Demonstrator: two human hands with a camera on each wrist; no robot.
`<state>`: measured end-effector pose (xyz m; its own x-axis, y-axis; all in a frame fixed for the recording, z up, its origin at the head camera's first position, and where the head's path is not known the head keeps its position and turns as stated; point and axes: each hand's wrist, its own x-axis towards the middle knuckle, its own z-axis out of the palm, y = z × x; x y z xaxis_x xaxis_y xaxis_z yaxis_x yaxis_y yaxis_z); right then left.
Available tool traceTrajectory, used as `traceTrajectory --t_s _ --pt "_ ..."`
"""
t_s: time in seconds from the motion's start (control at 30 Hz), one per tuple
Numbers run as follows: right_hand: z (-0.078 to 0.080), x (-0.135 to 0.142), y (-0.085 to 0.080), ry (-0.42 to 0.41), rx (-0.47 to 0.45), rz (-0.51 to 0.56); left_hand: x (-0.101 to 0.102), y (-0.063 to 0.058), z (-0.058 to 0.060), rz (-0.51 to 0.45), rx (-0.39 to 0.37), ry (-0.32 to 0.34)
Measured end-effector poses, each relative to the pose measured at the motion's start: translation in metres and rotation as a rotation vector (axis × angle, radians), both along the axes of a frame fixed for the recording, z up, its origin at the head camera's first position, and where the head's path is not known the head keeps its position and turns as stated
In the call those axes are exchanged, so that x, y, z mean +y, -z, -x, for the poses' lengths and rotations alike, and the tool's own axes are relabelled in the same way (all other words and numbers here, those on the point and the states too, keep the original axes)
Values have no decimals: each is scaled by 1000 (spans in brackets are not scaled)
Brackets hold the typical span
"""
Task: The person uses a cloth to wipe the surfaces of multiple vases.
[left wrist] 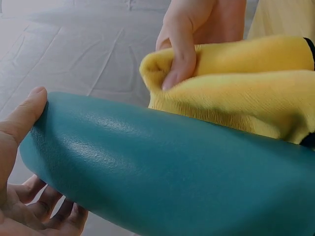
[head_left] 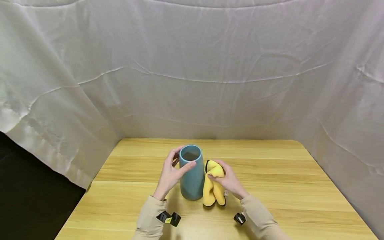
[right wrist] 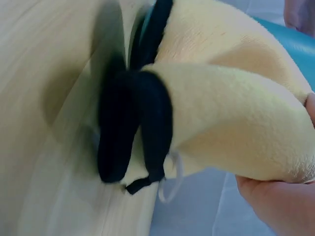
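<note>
A tall blue vase (head_left: 192, 181) with a round open mouth stands on the table, tapering toward its top. My left hand (head_left: 170, 172) grips it near the rim, thumb on the near side and fingers round the far left side. Just right of the vase, my right hand (head_left: 229, 180) pinches a folded yellow cloth (head_left: 216, 173) with black edging. In the left wrist view the cloth (left wrist: 246, 98) lies close along the vase's side (left wrist: 147, 162). The right wrist view has the cloth's black-trimmed ends (right wrist: 138, 123) hanging by the tabletop, with a small pale tag or loop.
The wooden table (head_left: 288, 186) extends to both sides of the hands. Pale grey curtains (head_left: 210, 83) enclose its back and sides. A dark area (head_left: 30, 193) lies beyond the left edge. Each wrist wears a small black camera (head_left: 175, 219).
</note>
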<state>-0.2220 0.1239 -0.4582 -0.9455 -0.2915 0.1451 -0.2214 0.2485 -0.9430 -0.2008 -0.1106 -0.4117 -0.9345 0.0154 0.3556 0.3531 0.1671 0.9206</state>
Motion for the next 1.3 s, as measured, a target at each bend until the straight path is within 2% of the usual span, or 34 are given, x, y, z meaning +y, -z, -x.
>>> traceTrajectory --t_s 0.07,0.17,0.27,0.4,0.57,0.73,0.9,1.0,1.2,1.3 --pt "2 10 -3 -2 -4 -4 0 0 0 -5 3 2" --pt "5 28 -10 -5 36 -72 0 0 1 -8 2 1" --pt "8 46 -18 23 130 -202 -1 0 1 -1 -3 0" --pt "11 61 -25 50 292 -432 -2 -1 1 2 -8 2" --pt "10 58 -19 17 410 -695 -4 -2 0 3 -6 1" --pt "8 44 0 -78 403 -871 -4 0 -2 -9 8 -13" --pt "4 40 20 -141 307 -886 -1 5 -4 -28 34 -28" --pt "0 42 28 -165 291 -876 -1 8 -6 -32 49 -33" --pt "-6 50 34 -202 368 -853 -6 13 -7 -28 82 -15" --pt "-10 55 31 -179 421 -794 -16 19 -7 10 106 -20"
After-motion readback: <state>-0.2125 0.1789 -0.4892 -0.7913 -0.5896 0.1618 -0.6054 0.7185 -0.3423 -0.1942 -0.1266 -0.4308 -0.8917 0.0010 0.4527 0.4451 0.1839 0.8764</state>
